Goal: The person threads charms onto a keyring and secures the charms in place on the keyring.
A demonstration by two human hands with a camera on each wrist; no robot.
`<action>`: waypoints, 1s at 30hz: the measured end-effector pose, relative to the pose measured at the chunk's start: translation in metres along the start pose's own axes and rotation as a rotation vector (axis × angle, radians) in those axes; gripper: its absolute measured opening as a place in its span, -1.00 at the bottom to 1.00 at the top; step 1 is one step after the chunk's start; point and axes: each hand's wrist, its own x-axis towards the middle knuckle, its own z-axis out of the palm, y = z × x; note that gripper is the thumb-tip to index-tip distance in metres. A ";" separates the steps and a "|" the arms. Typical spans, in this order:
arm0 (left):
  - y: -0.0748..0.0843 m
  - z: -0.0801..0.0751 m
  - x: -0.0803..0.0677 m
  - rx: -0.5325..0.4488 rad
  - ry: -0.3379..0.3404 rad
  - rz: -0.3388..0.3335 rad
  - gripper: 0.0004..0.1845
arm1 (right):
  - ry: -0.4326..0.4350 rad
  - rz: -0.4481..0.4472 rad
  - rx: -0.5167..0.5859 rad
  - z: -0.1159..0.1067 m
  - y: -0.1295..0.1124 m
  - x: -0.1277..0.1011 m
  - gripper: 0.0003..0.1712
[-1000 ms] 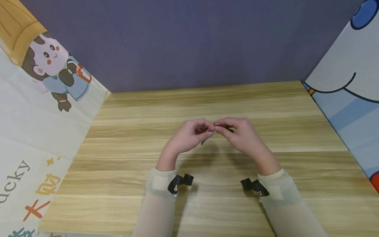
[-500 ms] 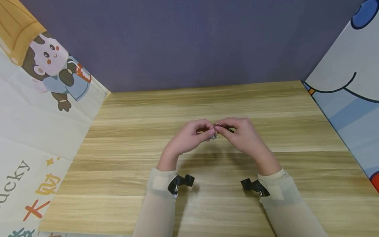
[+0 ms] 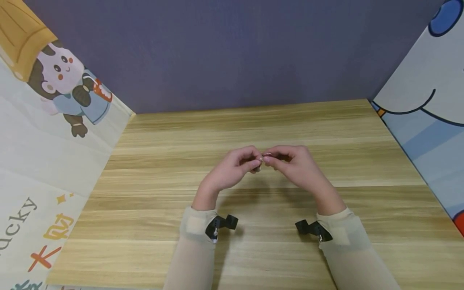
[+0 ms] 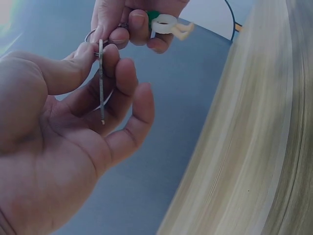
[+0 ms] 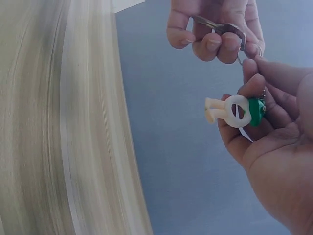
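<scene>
A metal key hangs from a thin split key ring between the two hands, raised above the table. My left hand pinches the key by its head between thumb and index finger, the other fingers loosely curled beside the blade. The right hand meets it fingertip to fingertip, pinching the key ring with thumb and index finger. A small figure charm, with a green top, a white ring round its middle and pale legs, dangles on a short chain against the right fingers.
Below the hands lies a wood-grain table. A dark blue-grey panel stands along its back edge. Cartoon-printed sheets flank it, one at left and another at right.
The key under my left thumb has swung, from pointing down-left to hanging closer to the fingertips. The left hand has shifted slightly right; the right hand has stayed nearly in place.
</scene>
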 end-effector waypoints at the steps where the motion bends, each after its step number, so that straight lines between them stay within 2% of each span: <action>1: 0.000 0.000 0.000 -0.002 0.002 0.001 -0.88 | -0.002 0.005 0.008 0.000 0.000 0.000 -0.79; 16: 0.005 -0.004 0.003 -0.098 0.020 0.034 -0.87 | -0.018 0.043 0.059 -0.006 -0.001 0.009 -0.82; 23: 0.007 -0.004 0.003 -0.144 -0.003 -0.003 -0.86 | 0.004 0.052 0.072 -0.006 0.001 0.009 -0.82; 27: 0.006 -0.005 0.004 -0.130 -0.007 -0.024 -0.82 | 0.009 0.051 0.049 -0.006 -0.001 0.008 -0.83; 30: 0.004 -0.005 0.004 -0.082 0.012 -0.031 -0.78 | 0.007 0.033 0.014 -0.006 -0.002 0.008 -0.85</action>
